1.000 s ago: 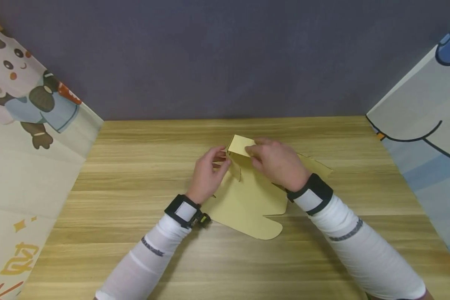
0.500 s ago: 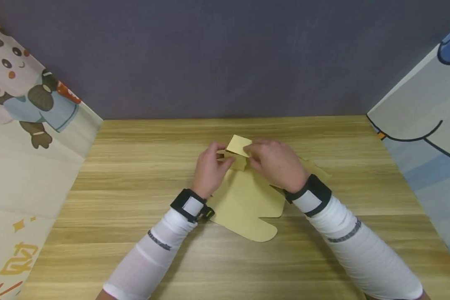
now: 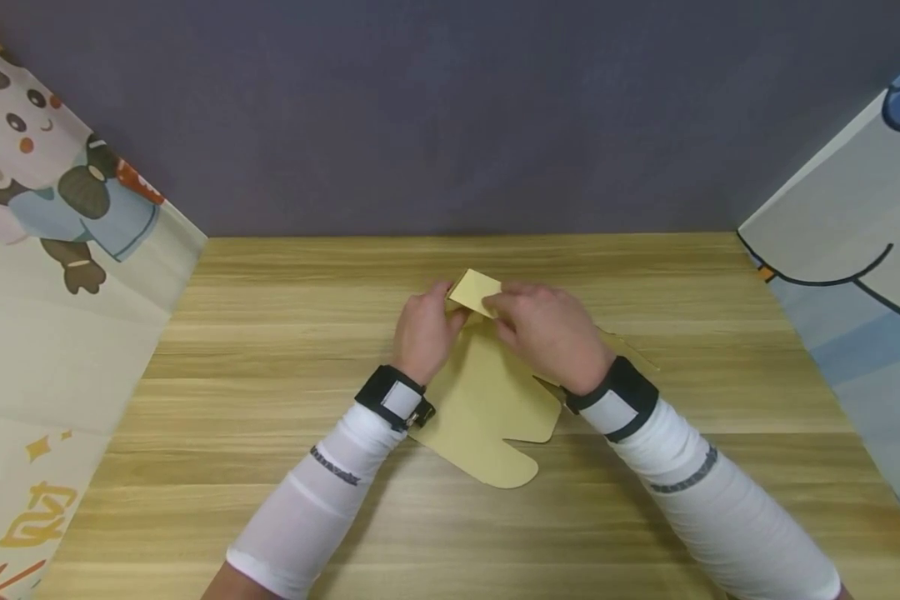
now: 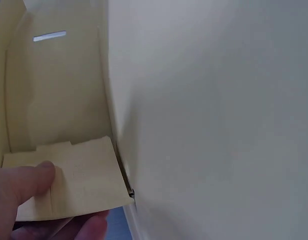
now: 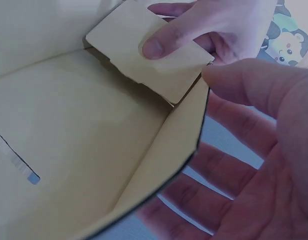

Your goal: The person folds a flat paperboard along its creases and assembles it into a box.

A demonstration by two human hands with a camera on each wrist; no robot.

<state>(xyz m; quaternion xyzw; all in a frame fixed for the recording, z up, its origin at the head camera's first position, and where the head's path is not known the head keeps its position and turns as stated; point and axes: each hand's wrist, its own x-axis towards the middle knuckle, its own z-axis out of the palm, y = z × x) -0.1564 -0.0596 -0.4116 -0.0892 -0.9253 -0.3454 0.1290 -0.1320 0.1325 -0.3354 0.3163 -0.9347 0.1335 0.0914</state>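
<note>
- The cardboard piece (image 3: pixel 487 392) is over the middle of the table (image 3: pixel 232 417), in front of the person, with both hands at its far end. That position seems to suit both arms reaching inward evenly; whether its near edge touches the wood I cannot tell.
- The left hand (image 3: pixel 426 333) pinches the end flap (image 4: pixel 79 175): thumb laid on the upper face, fingers curled beneath. Gripping both faces probably lets it steer the flap's angle without creasing it.
- The right hand (image 3: pixel 551 333) holds the side wall (image 5: pixel 189 130) near the corner, thumb tip on the edge and the other fingers spaced apart along the outside. That looser hold likely keeps the wall upright beside the flap.
- The flap lies across the trough, its notched edge pointing inward, and its end is right beside the wall near the right thumb. The 2 hands sit close together, presumably because both parts share that corner.
- A narrow slot (image 4: pixel 50 36) is cut in the trough's floor, well apart from the flap.
- The broad panel with its rounded tab (image 3: pixel 513 471) faces the person, while another strip (image 3: pixel 630 346) juts past the right hand; neither is gripped at its free end.
</note>
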